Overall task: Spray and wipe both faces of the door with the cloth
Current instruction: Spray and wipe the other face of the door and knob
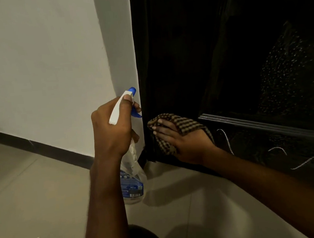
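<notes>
Soft, light and limp by the look of it: a checked cloth, low on the dark door near its left edge, just above the floor. Likely to bunch and slide under a loose touch, so best handled with a broad flat palm and not a pinch at one corner. Lies partly under the right hand and partly folded over its back; fingers straight, close together and flat, pressing the cloth to the wood and pointing left toward the door edge, thumb hidden under the fabric. Right forearm low and reaching in from the near right, wrist nearly level with the bottom rail. Door itself stiff and heavy, probably slick where wet: fine droplets on the panel to the right, white runs of spray on the rail beside the wrist. Spray bottle, clear plastic and seemingly light, upright in the left hand, just left of the door edge in front of the white wall; fingers curled round the neck, one on the blue trigger, nozzle toward the door. Left arm raised from the near side, wrist bent slightly.
</notes>
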